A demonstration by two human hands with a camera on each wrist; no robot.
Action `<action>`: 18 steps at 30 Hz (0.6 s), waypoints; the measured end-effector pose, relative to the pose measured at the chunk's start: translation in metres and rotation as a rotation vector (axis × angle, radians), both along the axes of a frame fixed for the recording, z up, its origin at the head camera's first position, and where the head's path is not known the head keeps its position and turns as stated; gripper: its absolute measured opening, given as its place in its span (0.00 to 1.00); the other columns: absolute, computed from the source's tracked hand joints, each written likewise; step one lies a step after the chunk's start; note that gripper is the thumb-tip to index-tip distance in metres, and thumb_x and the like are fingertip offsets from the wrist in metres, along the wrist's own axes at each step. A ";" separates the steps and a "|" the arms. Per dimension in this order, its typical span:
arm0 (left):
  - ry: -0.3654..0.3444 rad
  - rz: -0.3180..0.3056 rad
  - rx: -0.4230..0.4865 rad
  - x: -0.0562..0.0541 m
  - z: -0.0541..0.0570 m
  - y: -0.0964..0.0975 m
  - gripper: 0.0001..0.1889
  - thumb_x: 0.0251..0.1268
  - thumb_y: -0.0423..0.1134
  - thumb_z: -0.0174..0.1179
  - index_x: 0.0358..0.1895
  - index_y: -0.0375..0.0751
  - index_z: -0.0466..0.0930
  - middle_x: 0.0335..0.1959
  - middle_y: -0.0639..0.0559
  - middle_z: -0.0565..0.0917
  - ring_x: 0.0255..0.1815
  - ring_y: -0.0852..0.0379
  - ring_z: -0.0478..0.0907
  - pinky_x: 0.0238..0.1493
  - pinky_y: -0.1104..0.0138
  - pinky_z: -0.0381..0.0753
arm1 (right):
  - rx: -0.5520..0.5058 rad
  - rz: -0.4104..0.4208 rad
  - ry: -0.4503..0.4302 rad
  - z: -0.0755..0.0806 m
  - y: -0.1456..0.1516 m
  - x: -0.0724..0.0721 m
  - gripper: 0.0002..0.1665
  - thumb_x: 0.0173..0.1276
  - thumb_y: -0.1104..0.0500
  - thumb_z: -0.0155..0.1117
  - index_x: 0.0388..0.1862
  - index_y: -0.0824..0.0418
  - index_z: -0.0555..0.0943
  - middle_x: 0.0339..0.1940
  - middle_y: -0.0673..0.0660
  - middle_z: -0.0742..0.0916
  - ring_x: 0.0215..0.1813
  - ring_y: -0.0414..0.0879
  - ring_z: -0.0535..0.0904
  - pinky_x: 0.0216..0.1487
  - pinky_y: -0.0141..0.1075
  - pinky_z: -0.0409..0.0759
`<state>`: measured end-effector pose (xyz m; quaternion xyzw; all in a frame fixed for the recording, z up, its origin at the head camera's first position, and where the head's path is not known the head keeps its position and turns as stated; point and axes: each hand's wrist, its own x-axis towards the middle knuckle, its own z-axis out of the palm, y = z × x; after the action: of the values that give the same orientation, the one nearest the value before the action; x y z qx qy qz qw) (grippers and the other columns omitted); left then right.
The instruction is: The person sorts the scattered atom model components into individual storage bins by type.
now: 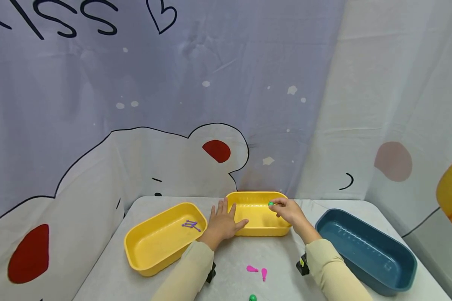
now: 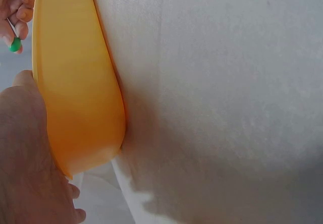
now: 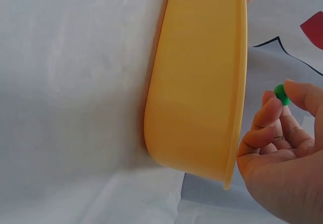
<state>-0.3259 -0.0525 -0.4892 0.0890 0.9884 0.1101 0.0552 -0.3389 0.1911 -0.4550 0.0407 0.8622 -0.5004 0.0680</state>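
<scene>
A small green ball [image 3: 281, 95] is pinched between thumb and fingers of my right hand [image 1: 289, 212], above the right part of the middle yellow tray [image 1: 258, 231]. My left hand [image 1: 223, 223] lies with fingers spread over the left end of that same tray, at its rim; in the left wrist view it touches the tray's edge. Whatever part of the green ball lies inside the grip is hidden. On the white table in front of the tray lie two pink pieces [image 1: 252, 269], narrow at one end, and another green ball [image 1: 252, 297] sits nearer the front edge.
To the left a second yellow tray [image 1: 150, 267] holds several purple stick-shaped pieces [image 1: 190, 224]. A dark blue tray [image 1: 365, 255] stands at the right, beside my right forearm. Behind the table hangs a printed curtain [image 1: 218, 83].
</scene>
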 end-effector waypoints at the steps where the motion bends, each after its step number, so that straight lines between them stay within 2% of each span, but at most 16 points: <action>1: 0.002 0.000 0.000 0.000 0.000 0.000 0.48 0.70 0.76 0.38 0.82 0.47 0.52 0.84 0.39 0.41 0.84 0.40 0.38 0.81 0.44 0.36 | 0.005 0.003 0.004 0.000 0.000 0.000 0.21 0.73 0.48 0.65 0.57 0.59 0.83 0.50 0.58 0.86 0.43 0.50 0.79 0.46 0.45 0.75; 10: -0.006 -0.003 0.016 0.000 -0.001 0.000 0.47 0.70 0.75 0.39 0.82 0.48 0.51 0.84 0.40 0.41 0.84 0.41 0.37 0.81 0.44 0.35 | 0.001 -0.026 0.033 -0.003 0.001 -0.002 0.25 0.74 0.49 0.64 0.64 0.61 0.79 0.48 0.59 0.85 0.43 0.52 0.81 0.48 0.49 0.77; 18: -0.005 -0.005 0.008 0.002 0.002 -0.001 0.48 0.69 0.77 0.37 0.82 0.48 0.51 0.84 0.40 0.41 0.84 0.41 0.38 0.81 0.44 0.36 | 0.005 -0.031 0.055 -0.006 0.002 -0.001 0.23 0.74 0.52 0.63 0.61 0.64 0.80 0.47 0.60 0.87 0.40 0.48 0.81 0.52 0.53 0.79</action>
<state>-0.3242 -0.0538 -0.4876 0.0912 0.9876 0.1140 0.0575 -0.3399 0.1931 -0.4606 0.0403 0.8642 -0.5002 0.0365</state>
